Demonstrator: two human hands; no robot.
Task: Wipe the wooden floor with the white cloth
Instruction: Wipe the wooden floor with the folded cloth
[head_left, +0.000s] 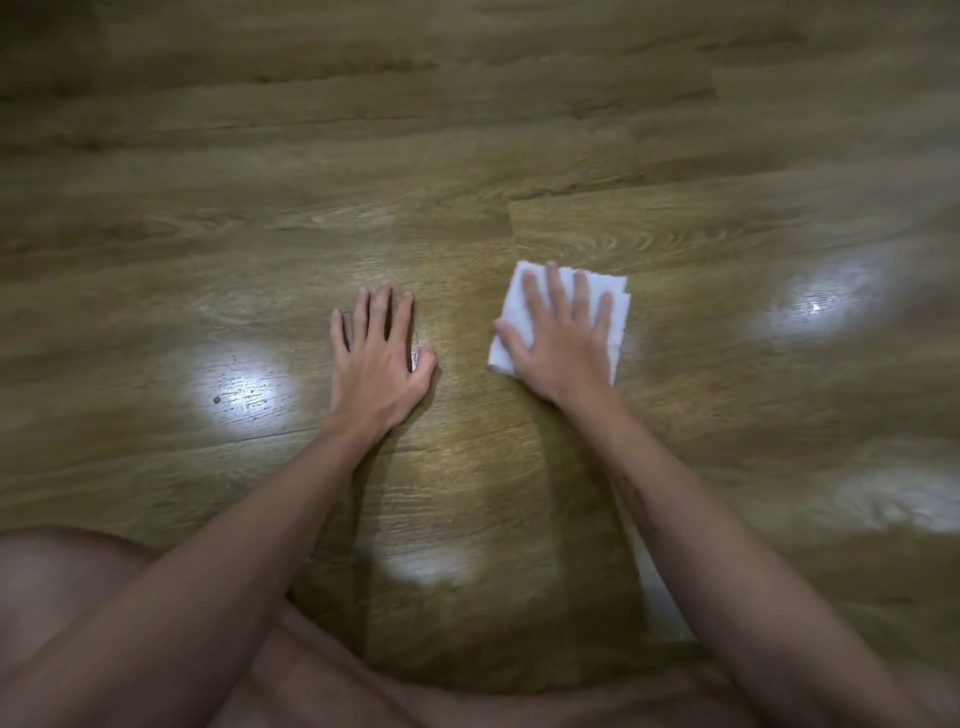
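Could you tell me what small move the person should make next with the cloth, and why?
Probably slide the right hand, pressing flat on the folded white cloth, leftward across the wooden floor toward the left hand. The cloth already lies flat under straight fingers, the left hand rests spread on the boards as a brace, and small dark specks show farther left.

Glossy, grained wooden floor (467, 156) with bright light reflections; soft, matt white cloth (524, 306), folded.
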